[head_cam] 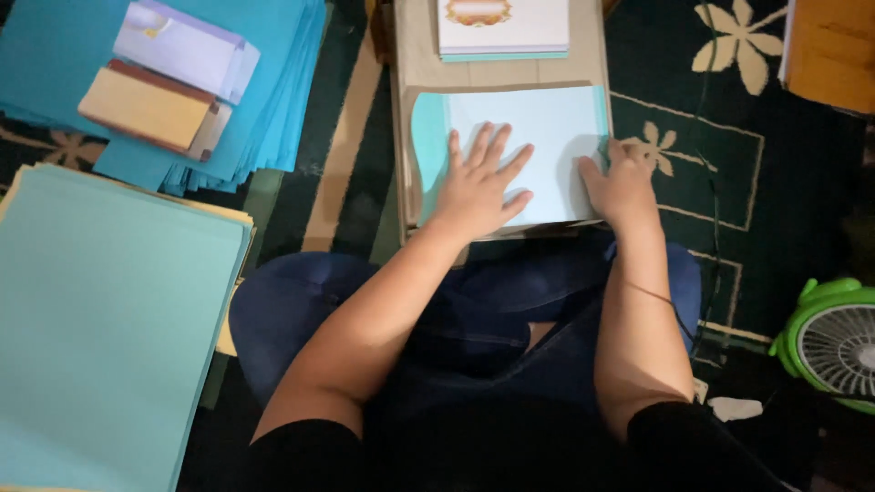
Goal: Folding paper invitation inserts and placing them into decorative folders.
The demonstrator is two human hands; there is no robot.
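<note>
Pressing flat with fingers spread, your left hand (478, 187) lies palm-down on the light blue sheet (547, 137), gripping nothing. Your right hand (620, 182) sits at the sheet's right edge with fingers bent down onto the paper; whether it pinches the edge or only presses it, you cannot tell. The sheet lies on a small beige board (410, 55) just beyond your knees, its left side curved, with a darker turquoise strip showing, its near edge close to the board's near edge. At the board's far end, well apart from your hands, rests a stack of white cards (503, 36) with an orange ornamental mark on top. To your left, a large pile of pale teal paper (109, 319) fills the floor beside your leg, and beyond it a fanned stack of brighter blue sheets (273, 109) carries two flat packs, one tan (146, 107), one whitish-lavender (187, 47). A dark green patterned carpet (729, 164) lies open to the right of the board. A green fan (834, 344) stands near your right elbow.
</note>
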